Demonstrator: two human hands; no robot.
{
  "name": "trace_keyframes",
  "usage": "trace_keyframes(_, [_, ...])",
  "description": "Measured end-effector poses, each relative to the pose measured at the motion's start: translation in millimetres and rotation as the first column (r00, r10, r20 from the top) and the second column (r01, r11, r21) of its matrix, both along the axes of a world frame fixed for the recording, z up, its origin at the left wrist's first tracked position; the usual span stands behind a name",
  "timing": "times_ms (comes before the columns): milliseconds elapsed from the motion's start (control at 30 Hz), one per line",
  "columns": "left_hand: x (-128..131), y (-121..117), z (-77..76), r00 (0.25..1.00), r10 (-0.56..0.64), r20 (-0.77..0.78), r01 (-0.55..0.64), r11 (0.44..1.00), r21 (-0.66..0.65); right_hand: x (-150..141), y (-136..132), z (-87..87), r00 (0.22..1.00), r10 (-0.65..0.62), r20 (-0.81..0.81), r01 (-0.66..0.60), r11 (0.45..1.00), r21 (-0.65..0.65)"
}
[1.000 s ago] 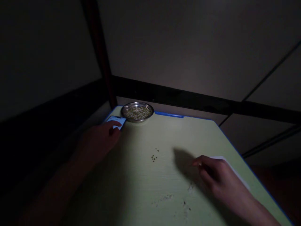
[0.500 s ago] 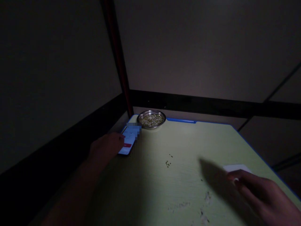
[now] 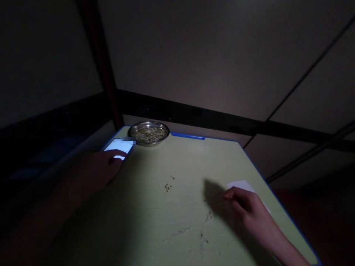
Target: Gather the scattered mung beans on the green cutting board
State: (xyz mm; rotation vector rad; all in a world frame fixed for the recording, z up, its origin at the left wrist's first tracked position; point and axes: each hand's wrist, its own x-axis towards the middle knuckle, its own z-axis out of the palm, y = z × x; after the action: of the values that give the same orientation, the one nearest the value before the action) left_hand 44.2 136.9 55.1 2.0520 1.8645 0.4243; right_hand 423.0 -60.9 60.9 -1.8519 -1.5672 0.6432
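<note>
My left hand [image 3: 104,164] reaches over a lit phone [image 3: 119,145] at the table's far left corner. Its fingers are apart above the lower screen, with one fingertip at or near the glass. Over the right side of the table, my right hand [image 3: 244,205] is closed in a pinch. A small pale spot shows at its fingertips, too small to name. Partly behind that hand lies a white sheet or card [image 3: 240,184]. Beside the phone stands a round metal dish [image 3: 149,142] holding many small green and whitish seeds or grains.
A few small seeds [image 3: 167,187] lie mid-table, with whitish scraps or smudges [image 3: 180,232] nearer me. The pale table [image 3: 191,162] has a blue edge and a blue strip [image 3: 187,136] at the back. A wall [image 3: 188,48] rises behind it; light is dim.
The view has turned right, so the table sits further left. The phone's screen has changed from a page with a red button to a mostly white one. My right hand stays pinched.
</note>
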Motion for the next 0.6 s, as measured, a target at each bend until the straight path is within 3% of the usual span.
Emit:
trace_keyframes(167, [-2.4, -1.6, -2.6, 0.995, 0.017, 0.099, -0.016, 1.0, -0.014, -6.2, 4.1, -5.0, 0.999, -0.001, -0.051, 0.0, 1.0, -0.032])
trace_keyframes(400, [-2.5, -5.0, 0.0, 0.99, 0.031, 0.141, -0.032, 0.999, 0.006, -27.3, 12.2, -9.5, 0.998, 0.019, -0.057, -0.016, 0.998, 0.056])
trace_keyframes(500, [-2.9, -4.3, -1.9, 0.986, 0.017, 0.164, -0.016, 1.0, -0.004, -17.4, 8.6, -2.9, 0.999, 0.042, 0.01, -0.043, 0.998, 0.056])
trace_keyframes(600, [-2.7, -4.0, -2.9, 0.993, -0.04, 0.111, 0.04, 0.999, 0.002, -2.5, 8.3, 13.0, 0.975, 0.141, 0.172, -0.153, 0.986, 0.06])
